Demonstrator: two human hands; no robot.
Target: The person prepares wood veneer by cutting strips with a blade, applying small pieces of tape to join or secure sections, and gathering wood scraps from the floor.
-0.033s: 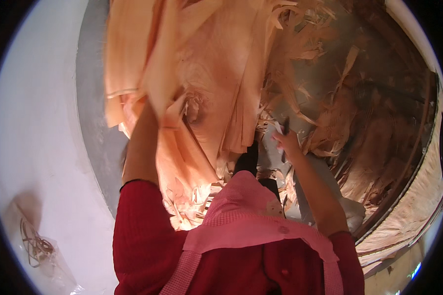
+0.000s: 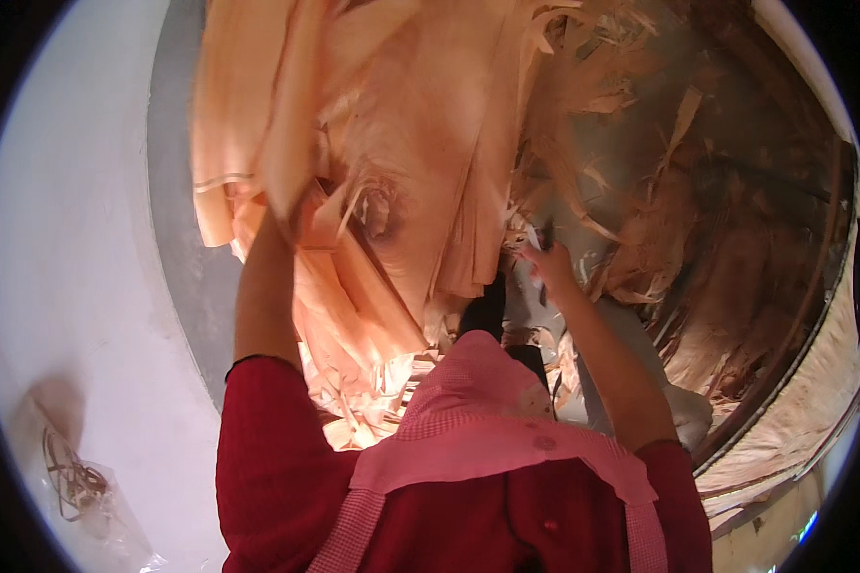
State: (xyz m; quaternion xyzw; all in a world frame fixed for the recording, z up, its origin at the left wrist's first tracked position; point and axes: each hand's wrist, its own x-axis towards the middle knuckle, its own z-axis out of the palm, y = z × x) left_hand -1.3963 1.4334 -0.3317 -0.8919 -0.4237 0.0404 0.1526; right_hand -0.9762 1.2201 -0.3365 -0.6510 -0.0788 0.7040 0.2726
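Thin tan wood veneer sheets [image 2: 420, 143] lie layered in front of me, one with a dark knot [image 2: 377, 210]. My left forearm [image 2: 266, 286] reaches up to the left-hand sheets, where a raised, blurred sheet [image 2: 291, 143] hides my fingers. To the right of the stack, my right hand [image 2: 549, 265] is closed round a slim tool [image 2: 547, 232] with dark and pale parts; its exact kind is unclear. The tool is close to the right edge of the stack, beside frayed veneer strips [image 2: 518, 224].
Torn veneer scraps [image 2: 645, 248] litter the grey floor on the right, beside a dark curved edge [image 2: 812, 334]. Brighter scraps [image 2: 363, 406] lie near my apron [image 2: 478, 411]. At lower left, a clear plastic bag [image 2: 81, 492] sits on the white surface [image 2: 76, 239].
The left-hand veneer sheets and my left forearm have shifted slightly left. My right hand has moved a little left and upward with the tool.
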